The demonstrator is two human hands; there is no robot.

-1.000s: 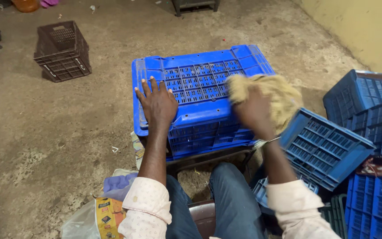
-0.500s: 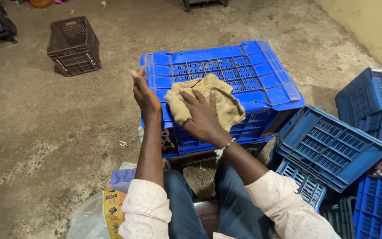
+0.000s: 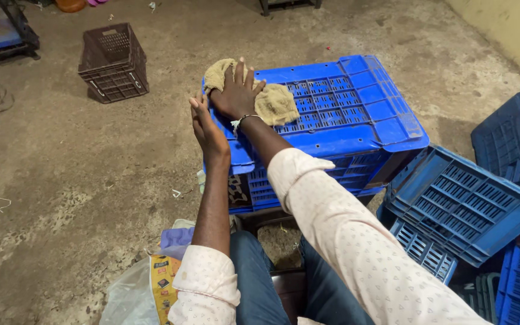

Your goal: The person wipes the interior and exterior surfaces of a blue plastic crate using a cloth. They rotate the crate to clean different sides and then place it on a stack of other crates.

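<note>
A blue plastic crate [image 3: 356, 114] lies upside down in front of my knees. My right hand [image 3: 236, 93] reaches across to its far left corner and presses a tan cloth [image 3: 275, 102] flat against the crate's bottom, fingers spread. My left hand [image 3: 207, 129] stands edge-on against the crate's left side, fingers straight and together, holding nothing.
A dark brown crate [image 3: 114, 61] stands on the concrete floor at the upper left. Several blue crates [image 3: 464, 201] lie stacked and tilted at the right. A clear plastic bag with a yellow packet [image 3: 145, 289] sits by my left knee. A yellow wall [image 3: 513, 30] runs at the upper right.
My right hand has slid the cloth from the crate's near middle to its far left corner. My left hand has stayed at the crate's left side. The view has shifted slightly.
</note>
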